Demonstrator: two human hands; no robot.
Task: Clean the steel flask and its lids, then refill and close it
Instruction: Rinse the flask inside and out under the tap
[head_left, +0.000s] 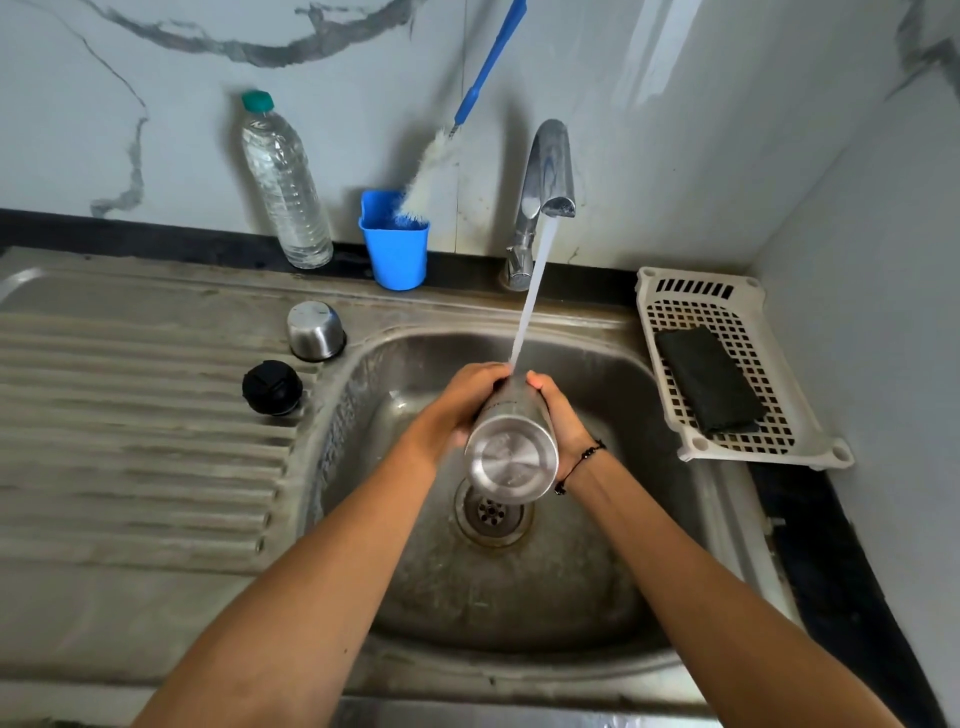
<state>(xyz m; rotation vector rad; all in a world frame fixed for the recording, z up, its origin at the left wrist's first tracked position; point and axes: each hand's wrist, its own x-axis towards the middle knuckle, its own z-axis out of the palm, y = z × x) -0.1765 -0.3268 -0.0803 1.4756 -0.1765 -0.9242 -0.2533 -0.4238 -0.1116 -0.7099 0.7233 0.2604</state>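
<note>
Head view. Steel flask (511, 447) held over the sink basin (597, 571), tilted, its round brushed base facing the camera and its mouth up under the tap's stream (530, 306). Body is smooth cylinder, dull silver, wet sheen.

Left hand (457, 405) wraps the flask's left side, fingers curled round the upper body near the mouth. Right hand (558, 415) does the same on the right side, thumb near the top; a thin black beaded cord (579, 465) sits on that wrist. Both grips are closed round the flask.

Chrome tap (545, 182) curves out from the back edge, water running in a straight white column. Basin is stainless, stained and scuffed, with a round perforated drain (491, 514) just below the flask.

On the ribbed steel drainboard (130, 441) to the left: a small steel cup-shaped lid (316, 331), upside down, and nearer, a black round plastic stopper (272, 387); the two stand apart.

Along the marbled wall: a clear ribbed plastic bottle (283, 182) with green cap, then a blue plastic cup (395, 244) holding a white-bristled bottle brush (431, 166) with a blue handle.

Right of the sink, a cream lattice plastic tray (727, 312) carries a dark rectangular scrub pad (709, 379).
</note>
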